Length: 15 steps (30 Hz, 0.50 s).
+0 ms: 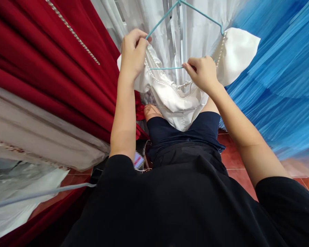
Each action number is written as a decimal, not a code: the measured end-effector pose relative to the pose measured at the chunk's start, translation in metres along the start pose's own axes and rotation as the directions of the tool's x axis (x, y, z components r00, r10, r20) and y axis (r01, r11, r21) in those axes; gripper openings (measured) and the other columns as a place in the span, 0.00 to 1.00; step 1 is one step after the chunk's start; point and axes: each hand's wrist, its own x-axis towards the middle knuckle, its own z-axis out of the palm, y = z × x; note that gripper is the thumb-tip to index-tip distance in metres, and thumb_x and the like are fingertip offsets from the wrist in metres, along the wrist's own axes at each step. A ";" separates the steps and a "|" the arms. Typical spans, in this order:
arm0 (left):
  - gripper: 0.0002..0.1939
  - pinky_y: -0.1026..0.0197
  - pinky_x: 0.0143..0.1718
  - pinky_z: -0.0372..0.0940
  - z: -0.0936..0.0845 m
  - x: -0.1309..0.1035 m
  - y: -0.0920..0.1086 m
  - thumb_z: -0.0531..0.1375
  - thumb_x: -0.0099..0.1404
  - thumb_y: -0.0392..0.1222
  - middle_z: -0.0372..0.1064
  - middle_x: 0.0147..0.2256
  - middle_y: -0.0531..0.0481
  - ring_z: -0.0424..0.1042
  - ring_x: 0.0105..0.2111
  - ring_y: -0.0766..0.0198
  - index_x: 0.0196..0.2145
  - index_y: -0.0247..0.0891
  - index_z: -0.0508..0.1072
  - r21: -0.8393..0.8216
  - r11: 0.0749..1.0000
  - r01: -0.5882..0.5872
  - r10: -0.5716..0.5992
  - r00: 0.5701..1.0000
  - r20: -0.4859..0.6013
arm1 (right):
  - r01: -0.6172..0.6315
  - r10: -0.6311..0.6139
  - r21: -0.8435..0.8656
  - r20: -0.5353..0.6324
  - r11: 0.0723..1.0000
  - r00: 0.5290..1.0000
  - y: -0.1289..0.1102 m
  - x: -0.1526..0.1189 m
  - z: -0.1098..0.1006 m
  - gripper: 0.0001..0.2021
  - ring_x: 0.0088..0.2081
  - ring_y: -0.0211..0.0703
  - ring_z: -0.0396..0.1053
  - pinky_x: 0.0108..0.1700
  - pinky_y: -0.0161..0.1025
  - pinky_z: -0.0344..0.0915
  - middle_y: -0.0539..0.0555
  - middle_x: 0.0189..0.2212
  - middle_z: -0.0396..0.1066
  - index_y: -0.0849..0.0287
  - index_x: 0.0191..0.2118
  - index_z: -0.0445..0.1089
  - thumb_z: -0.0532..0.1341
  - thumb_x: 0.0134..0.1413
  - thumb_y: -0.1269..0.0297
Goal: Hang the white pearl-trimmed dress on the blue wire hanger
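Observation:
A white dress [181,101] with pearl-beaded edges hangs in front of my legs on a light blue wire hanger [162,19]. My left hand [134,51] is closed at the hanger's left shoulder, where the dress's left strap meets the wire. My right hand [202,72] pinches the hanger's lower bar near its right half. At the right, the dress's wide white sleeve [240,55] hangs from the hanger's end, its pearl trim beside the wire. The fingertips of my left hand are partly hidden behind the hand.
Red draped fabric [54,61] hangs at the left, with pale beaded cloth [38,120] below it. Blue tulle [280,89] fills the right side. White curtains [154,20] hang behind the hanger. A grey metal bar [41,196] crosses the lower left above red floor tiles [237,164].

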 end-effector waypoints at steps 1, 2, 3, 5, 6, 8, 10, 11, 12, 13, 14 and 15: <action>0.15 0.71 0.42 0.68 -0.002 -0.003 0.004 0.60 0.63 0.21 0.69 0.35 0.64 0.69 0.37 0.77 0.40 0.39 0.72 0.019 0.998 0.055 -0.056 0.997 0.052 | 0.001 -0.001 -0.004 -0.006 1.000 1.000 0.001 0.000 0.001 0.21 0.29 0.45 0.60 0.47 0.48 0.58 0.52 0.20 0.58 0.55 0.23 0.53 0.50 0.63 0.48; 0.15 0.69 0.45 0.67 -0.003 -0.005 0.008 0.61 0.64 0.23 0.69 0.37 0.63 0.68 0.39 0.76 0.42 0.40 0.70 0.055 0.992 0.109 -0.114 0.989 0.096 | 0.000 0.000 0.005 -0.010 1.000 1.000 0.002 0.000 0.003 0.21 0.29 0.45 0.60 0.48 0.48 0.59 0.52 0.21 0.59 0.56 0.23 0.53 0.50 0.63 0.48; 0.16 0.66 0.48 0.66 -0.004 -0.007 0.012 0.63 0.64 0.24 0.68 0.39 0.62 0.68 0.40 0.75 0.44 0.40 0.69 0.108 0.981 0.162 -0.175 0.976 0.127 | -0.002 0.002 0.023 -0.012 1.000 1.000 0.003 0.001 0.006 0.21 0.30 0.45 0.61 0.48 0.48 0.59 0.52 0.22 0.60 0.56 0.23 0.53 0.50 0.64 0.49; 0.18 0.60 0.52 0.64 -0.003 -0.011 0.018 0.65 0.63 0.25 0.66 0.41 0.59 0.66 0.43 0.70 0.46 0.40 0.65 0.214 0.947 0.240 -0.274 0.950 0.148 | -0.015 0.016 0.059 -0.022 0.998 1.000 0.005 0.001 0.010 0.21 0.31 0.46 0.62 0.48 0.48 0.59 0.53 0.24 0.62 0.57 0.24 0.52 0.51 0.64 0.48; 0.19 0.57 0.53 0.62 -0.001 -0.015 0.021 0.66 0.63 0.26 0.66 0.42 0.57 0.65 0.45 0.67 0.46 0.40 0.64 0.249 0.933 0.260 -0.299 0.945 0.132 | -0.018 0.020 0.065 -0.029 0.998 0.999 0.006 0.001 0.012 0.21 0.32 0.46 0.62 0.48 0.48 0.59 0.53 0.24 0.62 0.57 0.24 0.52 0.51 0.63 0.48; 0.19 0.50 0.56 0.59 0.004 -0.022 0.024 0.66 0.65 0.30 0.64 0.46 0.53 0.62 0.50 0.60 0.46 0.41 0.62 0.301 0.916 0.266 -0.304 0.949 0.084 | -0.017 0.019 0.051 -0.048 0.999 0.999 0.007 0.000 0.013 0.21 0.34 0.47 0.63 0.47 0.47 0.60 0.54 0.25 0.63 0.56 0.25 0.53 0.51 0.63 0.47; 0.14 0.48 0.57 0.57 0.009 -0.031 0.026 0.62 0.69 0.33 0.62 0.49 0.50 0.60 0.53 0.55 0.46 0.43 0.61 0.312 0.923 0.225 -0.248 0.968 0.035 | -0.006 0.008 0.020 -0.058 1.000 0.998 0.008 -0.002 0.012 0.21 0.35 0.48 0.64 0.47 0.47 0.60 0.54 0.25 0.64 0.56 0.25 0.54 0.50 0.64 0.47; 0.11 0.48 0.56 0.57 0.011 -0.034 0.026 0.60 0.71 0.34 0.62 0.49 0.50 0.59 0.53 0.55 0.45 0.44 0.61 0.313 0.926 0.212 -0.230 0.973 0.022 | 0.000 0.001 0.012 -0.056 1.000 0.998 0.008 -0.002 0.011 0.20 0.36 0.48 0.64 0.47 0.47 0.60 0.55 0.26 0.64 0.56 0.25 0.54 0.49 0.64 0.48; 0.09 0.49 0.56 0.58 0.012 -0.036 0.027 0.58 0.72 0.33 0.63 0.49 0.50 0.60 0.52 0.55 0.44 0.45 0.61 0.311 0.926 0.213 -0.230 0.973 0.018 | 0.002 -0.001 0.013 -0.051 1.000 0.999 0.008 -0.003 0.010 0.20 0.36 0.48 0.64 0.47 0.47 0.60 0.55 0.26 0.65 0.56 0.25 0.54 0.49 0.64 0.48; 0.09 0.50 0.55 0.57 0.013 -0.038 0.027 0.58 0.73 0.33 0.63 0.48 0.51 0.60 0.52 0.56 0.43 0.45 0.61 0.308 0.923 0.229 -0.247 0.969 0.021 | 0.000 0.001 0.022 -0.043 1.000 0.999 0.009 -0.003 0.009 0.20 0.36 0.49 0.64 0.46 0.47 0.60 0.55 0.27 0.65 0.56 0.25 0.54 0.49 0.64 0.49; 0.09 0.51 0.55 0.57 0.014 -0.038 0.027 0.59 0.72 0.33 0.64 0.46 0.51 0.60 0.51 0.57 0.42 0.44 0.61 0.302 0.919 0.252 -0.270 0.963 0.019 | -0.002 0.003 0.036 -0.037 0.999 0.999 0.009 -0.003 0.008 0.20 0.36 0.49 0.64 0.46 0.47 0.60 0.55 0.28 0.66 0.56 0.24 0.54 0.49 0.64 0.49; 0.10 0.51 0.55 0.56 0.014 -0.038 0.027 0.60 0.72 0.32 0.64 0.45 0.51 0.60 0.51 0.58 0.41 0.43 0.61 0.292 0.918 0.268 -0.285 0.959 0.016 | -0.003 0.004 0.049 -0.033 0.999 0.999 0.009 -0.003 0.008 0.20 0.36 0.49 0.64 0.47 0.47 0.59 0.55 0.28 0.66 0.56 0.24 0.54 0.50 0.64 0.49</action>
